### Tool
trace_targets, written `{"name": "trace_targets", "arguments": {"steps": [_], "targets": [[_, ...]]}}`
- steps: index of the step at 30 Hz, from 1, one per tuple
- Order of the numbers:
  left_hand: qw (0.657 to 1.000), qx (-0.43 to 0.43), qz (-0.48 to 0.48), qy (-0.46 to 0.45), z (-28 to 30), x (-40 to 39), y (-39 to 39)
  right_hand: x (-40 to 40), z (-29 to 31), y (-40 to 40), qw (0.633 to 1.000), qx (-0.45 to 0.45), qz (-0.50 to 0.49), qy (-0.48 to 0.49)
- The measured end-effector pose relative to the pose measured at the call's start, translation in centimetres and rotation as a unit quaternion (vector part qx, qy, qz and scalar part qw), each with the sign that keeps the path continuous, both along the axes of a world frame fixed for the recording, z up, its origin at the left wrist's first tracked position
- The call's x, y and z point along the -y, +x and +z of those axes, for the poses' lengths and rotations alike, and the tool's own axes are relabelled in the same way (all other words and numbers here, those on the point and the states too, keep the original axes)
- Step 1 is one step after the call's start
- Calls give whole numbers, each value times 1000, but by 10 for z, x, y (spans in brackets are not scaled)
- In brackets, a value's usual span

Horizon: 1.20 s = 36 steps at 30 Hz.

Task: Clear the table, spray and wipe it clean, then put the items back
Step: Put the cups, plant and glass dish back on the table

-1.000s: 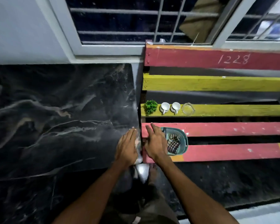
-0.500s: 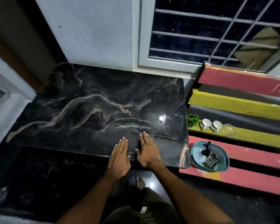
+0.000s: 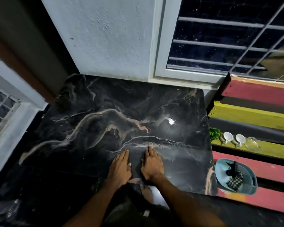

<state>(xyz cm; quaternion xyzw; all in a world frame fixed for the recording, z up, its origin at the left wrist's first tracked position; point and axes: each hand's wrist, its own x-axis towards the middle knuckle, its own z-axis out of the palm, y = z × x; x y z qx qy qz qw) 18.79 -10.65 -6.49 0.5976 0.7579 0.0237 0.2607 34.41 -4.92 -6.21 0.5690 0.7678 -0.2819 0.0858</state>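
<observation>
Table (image 3: 92, 128) is the black marble-look one tucked into the corner under the window. Left hand (image 3: 120, 169) and right hand (image 3: 152, 166) both lie flat on its near edge, fingers straight, gripping nothing. On the bench (image 3: 261, 167) just right of it, a teal basin (image 3: 220, 167) holds a checkered cloth (image 3: 234, 181) and a dark spray bottle (image 3: 234, 167); two white cups (image 3: 228, 136), a small plant (image 3: 214, 133) and a glass bowl (image 3: 252, 143) sit on a yellow slat

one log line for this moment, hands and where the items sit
left hand flat on table | right hand flat on table | cups, tub on bench
</observation>
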Motion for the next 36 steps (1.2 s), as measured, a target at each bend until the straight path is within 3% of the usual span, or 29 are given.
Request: {"name": "trace_targets", "arguments": {"steps": [9,16,21,27,36], "targets": [[996,-43,-70,18,10,-9,1,10,9,3,999,8,-41,23],[988,49,-134,55,25,-53,54,-13,37,62,990,36,-124,47],[974,114,-184,72,27,-101,129,-52,52,136,975,48,-200,78],[960,161,-222,52,18,-166,271,-113,50,271,958,63,-268,82],[978,179,-107,-3,-33,-250,452,-216,-8,438,952,0,-307,1]]}}
